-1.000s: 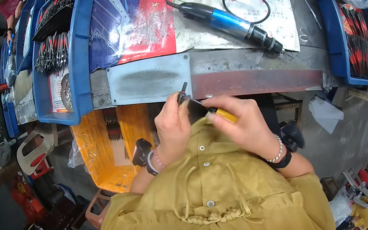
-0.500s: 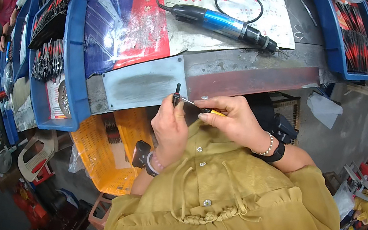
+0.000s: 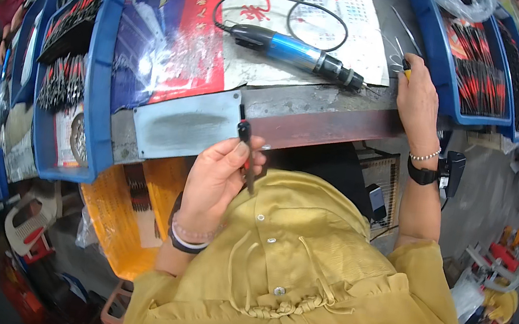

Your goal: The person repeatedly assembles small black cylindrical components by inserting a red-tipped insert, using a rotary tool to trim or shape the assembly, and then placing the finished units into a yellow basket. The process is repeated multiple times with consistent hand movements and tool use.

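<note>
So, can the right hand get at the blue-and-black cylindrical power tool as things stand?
Probably yes: the right hand is near the power tool, and nothing visible blocks the way. But it appears to hold a yellow-handled tool, which may need putting down first.

Workshop, small-parts assembly type: worn grey workbench across upper centre, corded power screwdriver lying on it, blue parts bin upper left, another blue bin upper right with rows of red-and-black pieces, orange plastic crate lower left.
</note>
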The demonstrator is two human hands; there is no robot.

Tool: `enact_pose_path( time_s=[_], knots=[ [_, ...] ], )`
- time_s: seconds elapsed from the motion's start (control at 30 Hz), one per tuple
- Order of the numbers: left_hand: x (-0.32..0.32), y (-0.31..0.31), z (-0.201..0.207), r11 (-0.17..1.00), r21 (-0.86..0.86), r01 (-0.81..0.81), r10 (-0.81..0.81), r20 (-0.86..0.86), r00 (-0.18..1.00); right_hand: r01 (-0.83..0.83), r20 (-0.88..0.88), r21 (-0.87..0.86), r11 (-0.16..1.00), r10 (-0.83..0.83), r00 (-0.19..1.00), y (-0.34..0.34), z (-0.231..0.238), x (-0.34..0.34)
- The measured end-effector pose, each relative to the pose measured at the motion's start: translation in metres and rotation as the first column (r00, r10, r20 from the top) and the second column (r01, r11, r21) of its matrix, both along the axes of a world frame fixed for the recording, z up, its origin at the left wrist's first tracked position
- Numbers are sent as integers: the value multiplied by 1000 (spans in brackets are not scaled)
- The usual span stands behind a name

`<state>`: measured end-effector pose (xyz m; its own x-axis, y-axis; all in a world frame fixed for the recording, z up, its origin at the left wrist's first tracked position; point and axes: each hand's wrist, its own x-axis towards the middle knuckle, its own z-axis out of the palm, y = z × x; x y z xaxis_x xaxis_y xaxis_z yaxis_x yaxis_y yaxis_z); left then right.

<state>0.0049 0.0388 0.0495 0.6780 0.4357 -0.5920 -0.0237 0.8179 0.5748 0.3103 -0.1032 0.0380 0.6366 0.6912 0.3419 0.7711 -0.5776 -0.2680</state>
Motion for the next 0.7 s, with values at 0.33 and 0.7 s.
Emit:
enact_pose_path(
  time_s=[0.33,0.7],
  knots=[
    [8,-10,9,976,206,67,-52,-78,996,-313,-817,524,792,571,76,20,3,-156],
    [-28,-16,-7,671,667,324,-282,-174,943,-340,-954,288,895,238,-183,25,-6,-191]
  ],
)
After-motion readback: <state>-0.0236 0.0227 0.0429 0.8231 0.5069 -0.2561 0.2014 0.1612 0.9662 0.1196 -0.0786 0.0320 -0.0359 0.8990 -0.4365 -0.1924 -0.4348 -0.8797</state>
